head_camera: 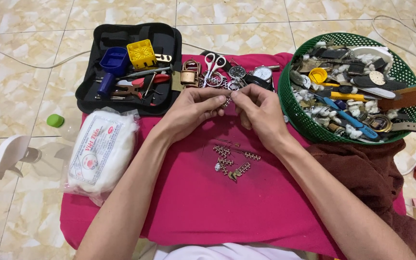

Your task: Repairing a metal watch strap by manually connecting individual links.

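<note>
Left hand (192,108) and right hand (258,110) pinch a small metal band piece (227,100) between fingertips (held mid-scene, above the pink cloth (193,192)) | loose links (232,161) lie nearer | green basket (294,113) far right

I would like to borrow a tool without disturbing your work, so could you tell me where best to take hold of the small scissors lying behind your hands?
Probably by the white finger loops of the scissors, coming from the far side. The loops point away from the person and lie open on top, while the blades point toward the left hand and right hand, among watch parts.
</note>
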